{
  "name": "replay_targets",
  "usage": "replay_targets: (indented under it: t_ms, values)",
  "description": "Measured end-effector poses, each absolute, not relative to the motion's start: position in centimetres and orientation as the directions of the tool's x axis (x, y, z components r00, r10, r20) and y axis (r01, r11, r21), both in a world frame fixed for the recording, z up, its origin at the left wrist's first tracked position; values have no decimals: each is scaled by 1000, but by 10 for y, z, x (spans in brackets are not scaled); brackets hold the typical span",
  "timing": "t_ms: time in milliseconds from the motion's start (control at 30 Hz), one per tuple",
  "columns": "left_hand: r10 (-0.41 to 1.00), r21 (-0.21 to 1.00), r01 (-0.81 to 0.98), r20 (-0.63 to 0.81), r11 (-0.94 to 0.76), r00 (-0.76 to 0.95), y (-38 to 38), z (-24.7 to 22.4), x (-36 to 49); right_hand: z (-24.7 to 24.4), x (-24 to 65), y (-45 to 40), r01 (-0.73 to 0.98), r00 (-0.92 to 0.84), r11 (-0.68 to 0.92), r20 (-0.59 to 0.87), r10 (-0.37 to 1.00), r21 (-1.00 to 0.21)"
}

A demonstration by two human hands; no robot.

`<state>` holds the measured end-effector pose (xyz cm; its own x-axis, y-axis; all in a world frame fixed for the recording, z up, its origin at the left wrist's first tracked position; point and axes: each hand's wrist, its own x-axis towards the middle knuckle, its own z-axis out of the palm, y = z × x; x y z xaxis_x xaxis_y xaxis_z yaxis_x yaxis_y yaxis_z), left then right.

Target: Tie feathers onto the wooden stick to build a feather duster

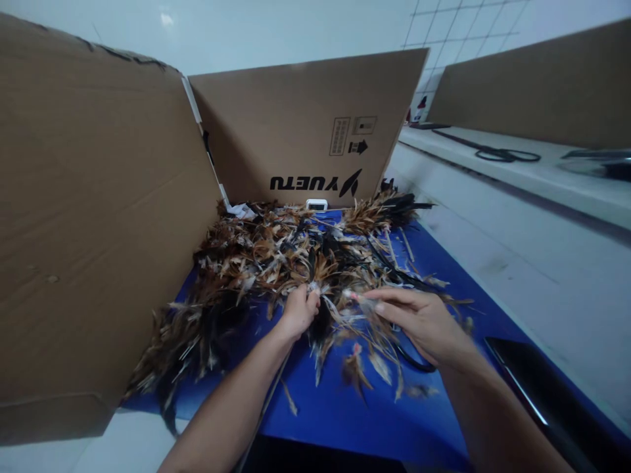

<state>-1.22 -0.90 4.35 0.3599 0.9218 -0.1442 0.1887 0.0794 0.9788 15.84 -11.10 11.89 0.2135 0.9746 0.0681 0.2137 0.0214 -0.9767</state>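
Observation:
My left hand (302, 310) is closed near the middle of the blue surface, round the pale base of a feather bundle (320, 268). Brown and black feathers fan out above its fingers. A thin rod (270, 397) runs down from under that hand along the forearm. To the right, my right hand (419, 318) pinches a small greyish feather (367, 303) with a pink mark at its tip, pointing towards the left hand. Below the right hand shows a black loop (414, 358), partly hidden. Loose feathers (357, 368) lie in front of both hands.
A large pile of feathers (246, 256) covers the back of the blue surface (325, 414). Cardboard panels (296, 118) stand behind and at left. A small white display (316, 205) sits at the back. A dark, phone-like slab (537, 387) lies right; scissors (503, 155) rest on the ledge.

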Motion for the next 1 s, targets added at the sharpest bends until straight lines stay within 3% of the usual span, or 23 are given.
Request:
replay_targets:
  t_ms: [133,233,467,700,867,1000]
  values:
    - [920,958,283,-70,-46,386,-8,38,-13,123,148,-94,338,117,56,102,988,-939]
    - [920,943,317,-31,-103,390,-8,34,-14,124,141,-82,262,114,109,143,983,-959]
    - [925,883,418,43,-212,378,-8,34,-13,114,125,-56,82,107,19,28,994,-996]
    - [915,846,463,70,-266,398,-9,35,-12,88,116,-33,54,213,-79,-66,975,-995]
    - [915,815,501,83,-290,395,-9,37,-13,77,111,-28,120,277,-61,-26,961,-991]
    - [915,817,498,87,-292,395,-11,41,-13,76,109,-31,273,280,-27,52,959,-962]
